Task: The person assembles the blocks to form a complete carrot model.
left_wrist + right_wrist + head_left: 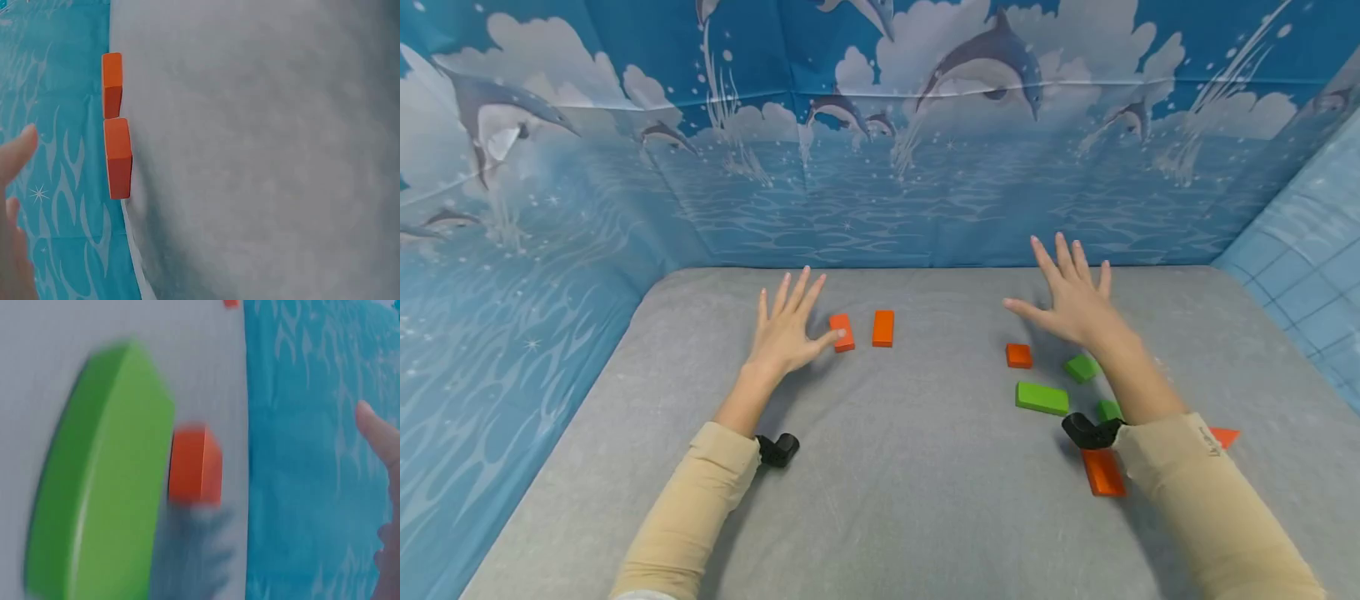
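Note:
My left hand (782, 333) is held over the table with its fingers spread and nothing in it. Its thumb overlaps an orange block (844, 335) in the head view, and a second orange block (883, 328) lies just right of that one. My right hand (1071, 304) is likewise spread and holds nothing, above the far right of the table. Nearest to it are a small orange block (1018, 356) and a green block (1081, 368). A long green block (1042, 398) lies closer to me, large in the right wrist view.
Under the right forearm are another green block (1108, 410), partly hidden, an orange block (1103, 473) and an orange pointed piece (1225, 437). The grey cloth-covered table (910, 500) meets a blue dolphin-print curtain (880, 208) at the back and sides.

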A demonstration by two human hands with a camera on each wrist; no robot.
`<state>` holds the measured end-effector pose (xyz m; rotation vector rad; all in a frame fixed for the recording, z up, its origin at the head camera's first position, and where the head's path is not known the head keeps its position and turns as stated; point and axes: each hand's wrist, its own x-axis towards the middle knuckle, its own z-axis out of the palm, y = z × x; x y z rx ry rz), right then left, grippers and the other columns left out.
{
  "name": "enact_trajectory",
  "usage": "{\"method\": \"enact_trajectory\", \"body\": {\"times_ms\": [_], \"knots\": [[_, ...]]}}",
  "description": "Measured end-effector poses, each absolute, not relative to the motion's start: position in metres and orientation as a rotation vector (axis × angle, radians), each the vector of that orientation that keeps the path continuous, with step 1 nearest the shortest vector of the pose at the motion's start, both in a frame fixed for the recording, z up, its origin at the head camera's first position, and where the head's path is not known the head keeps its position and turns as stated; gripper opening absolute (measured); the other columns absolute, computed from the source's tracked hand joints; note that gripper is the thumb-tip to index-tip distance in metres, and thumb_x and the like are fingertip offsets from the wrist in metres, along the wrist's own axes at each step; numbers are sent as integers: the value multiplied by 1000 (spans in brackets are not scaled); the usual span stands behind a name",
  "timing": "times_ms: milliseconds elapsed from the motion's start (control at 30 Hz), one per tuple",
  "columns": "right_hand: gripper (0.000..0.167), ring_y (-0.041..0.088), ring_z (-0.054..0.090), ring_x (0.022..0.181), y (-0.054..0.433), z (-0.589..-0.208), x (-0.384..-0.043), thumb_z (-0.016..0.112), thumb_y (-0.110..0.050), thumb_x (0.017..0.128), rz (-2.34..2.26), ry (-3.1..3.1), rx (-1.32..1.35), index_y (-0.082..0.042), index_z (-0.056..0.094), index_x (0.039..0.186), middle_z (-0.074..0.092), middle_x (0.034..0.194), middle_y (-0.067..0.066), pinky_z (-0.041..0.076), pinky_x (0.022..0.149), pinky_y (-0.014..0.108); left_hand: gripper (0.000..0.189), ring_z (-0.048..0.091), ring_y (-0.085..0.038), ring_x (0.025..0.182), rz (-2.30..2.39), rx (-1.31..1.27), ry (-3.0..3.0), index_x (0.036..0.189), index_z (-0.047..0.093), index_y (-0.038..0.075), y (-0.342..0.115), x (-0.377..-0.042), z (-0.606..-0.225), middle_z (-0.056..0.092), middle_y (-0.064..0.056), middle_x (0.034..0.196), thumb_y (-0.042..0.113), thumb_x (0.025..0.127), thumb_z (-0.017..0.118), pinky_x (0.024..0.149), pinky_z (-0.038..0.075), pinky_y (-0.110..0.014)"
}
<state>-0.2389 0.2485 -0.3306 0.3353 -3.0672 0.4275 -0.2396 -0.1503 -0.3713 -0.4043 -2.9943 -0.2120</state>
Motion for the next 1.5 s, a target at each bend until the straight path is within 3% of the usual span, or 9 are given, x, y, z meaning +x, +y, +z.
{"method": "enact_trajectory", "body": {"times_ms": [300, 667, 1067, 1500], "knots": [[96, 33, -5, 139, 181, -350, -256, 51, -66, 80, 651, -2960, 500, -30, -7, 147, -9, 153, 8, -4, 102, 62, 88, 9, -28, 139, -584, -546, -2874, 148, 16, 23, -152, -244, -383, 10, -2, 154, 58, 80, 59, 107, 0, -55], [92, 34, 11, 137, 122, -386, -266, 65, -48, 80, 795, -2903, 749, -21, 9, 149, 9, 153, 11, 10, 101, 63, 84, 24, -30, 134, -671, -658, -2807, 143, 30, 15, -162, -252, -410, 31, -9, 146, 49, 76, 67, 106, 14, -52], [76, 34, 25, 133, 104, -414, -270, 61, -52, 82, 889, -2887, 940, -20, 31, 143, 31, 145, 12, 17, 99, 63, 70, 31, -28, 129, -721, -691, -2852, 137, 42, 15, -161, -255, -424, 41, -8, 139, 46, 79, 66, 106, 16, -49], [60, 29, 31, 130, 98, -419, -273, 65, -39, 84, 890, -2926, 872, -17, 45, 135, 40, 140, 10, 21, 100, 53, 60, 35, -27, 127, -732, -697, -2843, 136, 44, 18, -156, -255, -432, 43, -8, 137, 43, 84, 62, 105, 19, -47]]}}
